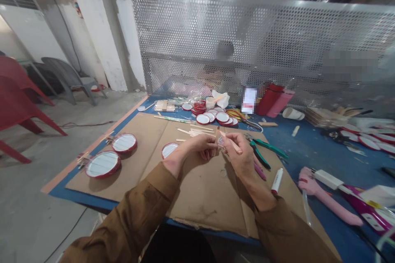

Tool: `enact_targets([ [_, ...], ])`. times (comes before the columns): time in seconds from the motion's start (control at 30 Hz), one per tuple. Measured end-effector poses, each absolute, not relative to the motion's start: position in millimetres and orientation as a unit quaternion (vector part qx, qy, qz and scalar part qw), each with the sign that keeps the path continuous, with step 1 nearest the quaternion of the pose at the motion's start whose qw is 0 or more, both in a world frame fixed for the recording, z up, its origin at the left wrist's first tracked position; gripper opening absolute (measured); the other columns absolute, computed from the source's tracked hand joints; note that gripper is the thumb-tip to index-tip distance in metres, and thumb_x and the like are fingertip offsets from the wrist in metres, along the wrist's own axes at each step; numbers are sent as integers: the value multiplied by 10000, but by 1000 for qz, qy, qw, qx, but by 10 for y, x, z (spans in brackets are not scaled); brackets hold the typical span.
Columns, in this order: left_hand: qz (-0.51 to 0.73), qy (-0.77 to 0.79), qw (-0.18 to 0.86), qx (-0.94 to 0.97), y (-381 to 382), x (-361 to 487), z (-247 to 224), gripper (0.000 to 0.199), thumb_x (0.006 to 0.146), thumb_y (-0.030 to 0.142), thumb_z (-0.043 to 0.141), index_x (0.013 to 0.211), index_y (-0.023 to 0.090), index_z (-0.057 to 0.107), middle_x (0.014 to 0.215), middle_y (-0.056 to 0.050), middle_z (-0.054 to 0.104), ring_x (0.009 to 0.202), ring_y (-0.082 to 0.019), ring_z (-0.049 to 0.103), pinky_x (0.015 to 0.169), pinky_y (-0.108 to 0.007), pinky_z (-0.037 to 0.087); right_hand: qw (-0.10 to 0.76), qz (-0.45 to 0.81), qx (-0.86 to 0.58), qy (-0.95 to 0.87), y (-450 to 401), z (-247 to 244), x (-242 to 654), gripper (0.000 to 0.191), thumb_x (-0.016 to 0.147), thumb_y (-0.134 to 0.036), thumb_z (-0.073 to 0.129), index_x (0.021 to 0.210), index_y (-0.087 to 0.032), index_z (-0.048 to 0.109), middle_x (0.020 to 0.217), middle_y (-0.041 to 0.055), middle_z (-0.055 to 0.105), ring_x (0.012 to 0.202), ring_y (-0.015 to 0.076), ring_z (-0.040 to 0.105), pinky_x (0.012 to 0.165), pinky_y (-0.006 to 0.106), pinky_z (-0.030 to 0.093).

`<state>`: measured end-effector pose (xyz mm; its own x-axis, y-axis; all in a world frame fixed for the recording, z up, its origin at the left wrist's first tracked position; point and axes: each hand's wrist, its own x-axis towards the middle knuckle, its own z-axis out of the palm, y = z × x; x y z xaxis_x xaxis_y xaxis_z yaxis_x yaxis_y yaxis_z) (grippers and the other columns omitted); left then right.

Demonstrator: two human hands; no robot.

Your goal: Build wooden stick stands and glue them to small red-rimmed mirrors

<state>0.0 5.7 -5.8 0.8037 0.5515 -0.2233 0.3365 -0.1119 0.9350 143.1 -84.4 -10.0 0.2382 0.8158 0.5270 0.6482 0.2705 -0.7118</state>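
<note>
Two hands meet above the cardboard sheet (203, 189) at table centre. Left hand (200, 144): fingers curled closed, pinching the lower part of a flat wooden stick (217, 136) that stands nearly upright, long axis vertical, upper end pointing away toward the mesh screen (247, 41). Right hand (239, 154): closed on a second wooden stick (232, 143), long axis slanting from upper left to lower right, its free end jutting past the knuckles. Both sticks sit between the fingertips, touching where the hands join. Nearby items: green-handled pliers (262, 150) just right; white marker (277, 180); red-rimmed lid (169, 150) beside the left wrist.
</note>
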Motion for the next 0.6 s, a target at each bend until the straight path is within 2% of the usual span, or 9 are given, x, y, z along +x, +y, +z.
enact_targets([
  [0.23, 91, 293, 601, 738, 72, 5, -86, 261, 867, 397, 580, 792, 147, 576, 567, 18, 574, 417, -85, 530, 464, -208, 448, 525, 88, -593, -604, -838, -94, 1424, 317, 860, -494, 539, 973, -204, 595, 842, 53, 687, 720, 199, 641, 629, 312, 500],
  [0.6, 92, 297, 608, 731, 79, 14, -111, 224, 878, 365, 569, 831, 149, 601, 580, 16, 580, 418, -88, 529, 457, -211, 443, 521, 113, -597, -600, -861, -41, 1384, 304, 866, -491, 550, 956, -204, 594, 757, 24, 673, 642, 177, 637, 596, 290, 490],
])
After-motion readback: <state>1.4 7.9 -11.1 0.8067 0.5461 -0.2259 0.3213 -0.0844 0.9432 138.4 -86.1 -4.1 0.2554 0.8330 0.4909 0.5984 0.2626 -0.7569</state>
